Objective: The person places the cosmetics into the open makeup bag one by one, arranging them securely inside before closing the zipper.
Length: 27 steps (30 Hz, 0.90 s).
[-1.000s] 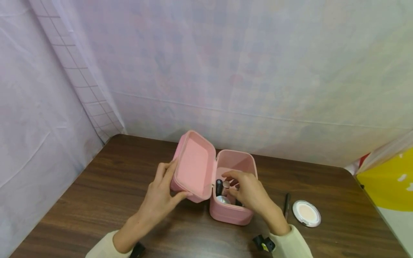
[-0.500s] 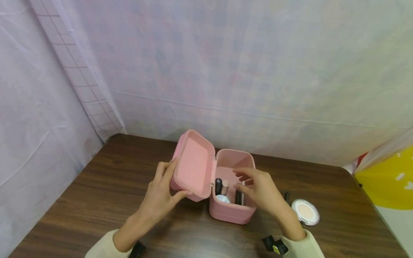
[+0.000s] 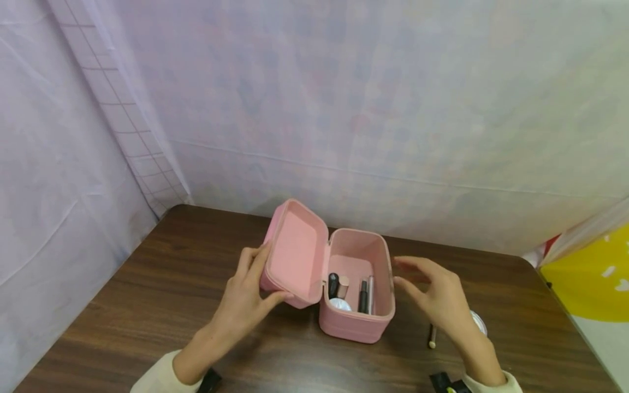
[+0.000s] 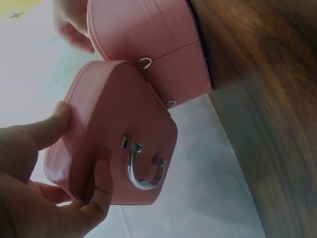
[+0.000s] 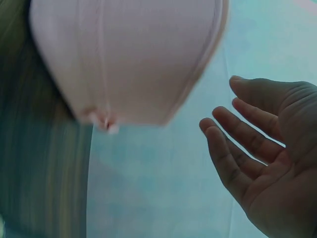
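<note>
A pink cosmetic case stands on the table with its lid swung back to the left. My left hand grips the lid's outer edge, thumb on one side and fingers on the other. In the left wrist view a silver handle shows on the lid. Inside the case are a short black tube, a rose-gold piece, a pale round item, a dark tube and a slim silvery tube. My right hand hovers just right of the case, fingers loosely bent around nothing.
Beyond my right forearm lies a round compact, mostly hidden. A thin dark stick with a light tip lies nearby, partly covered by the hand. Pale cloth hangs behind the brown wooden table.
My right hand has come up out of the case and moved right, past its rim. It now covers most of the compact and stick. My left hand still holds the lid.
</note>
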### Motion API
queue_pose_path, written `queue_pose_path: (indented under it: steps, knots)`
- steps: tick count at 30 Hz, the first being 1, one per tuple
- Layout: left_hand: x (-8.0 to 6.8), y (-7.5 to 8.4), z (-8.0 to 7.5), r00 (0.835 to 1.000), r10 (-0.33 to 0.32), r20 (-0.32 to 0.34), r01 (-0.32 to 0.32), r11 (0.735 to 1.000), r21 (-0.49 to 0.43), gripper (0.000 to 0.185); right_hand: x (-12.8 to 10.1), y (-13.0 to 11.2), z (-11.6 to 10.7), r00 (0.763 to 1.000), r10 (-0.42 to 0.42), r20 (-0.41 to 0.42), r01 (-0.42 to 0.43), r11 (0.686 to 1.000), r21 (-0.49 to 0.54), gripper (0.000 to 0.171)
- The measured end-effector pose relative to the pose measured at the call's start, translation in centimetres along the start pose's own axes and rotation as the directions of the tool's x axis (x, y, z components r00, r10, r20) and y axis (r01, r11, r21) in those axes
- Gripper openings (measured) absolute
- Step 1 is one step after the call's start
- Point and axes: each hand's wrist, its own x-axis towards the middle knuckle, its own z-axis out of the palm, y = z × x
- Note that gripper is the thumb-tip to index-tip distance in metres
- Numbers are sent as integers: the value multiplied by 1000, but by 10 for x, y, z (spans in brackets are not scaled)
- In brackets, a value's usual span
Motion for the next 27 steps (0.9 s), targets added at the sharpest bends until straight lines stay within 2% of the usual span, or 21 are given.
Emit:
queue_pose_path:
  steps: [7,11,17,20,23,27]
  knots:
    - [1,0,0,1000,2,-1,-2,1000,2,97,-22,26,-28,995,91,-33,-92,995,-40,43]
    - [0,0,0,1000,-9,3,9,1000,-3,97,-37,44,-38,984,179,-6,-179,983,-32,43]
    - [0,0,1,1000,2,-4,-2,1000,-6,96,-63,66,-44,943,323,84,-321,946,-37,46]
    - [0,-1,1,1000,13,-9,-14,1000,-4,96,-72,75,-47,923,367,117,-362,930,-60,49]
    - [0,-1,1,1000,20,-14,-20,1000,-2,96,-81,85,-47,927,351,130,-348,936,-48,57]
    - [0,-1,0,1000,23,-13,-23,1000,-1,96,-90,99,-45,954,278,112,-284,958,43,69]
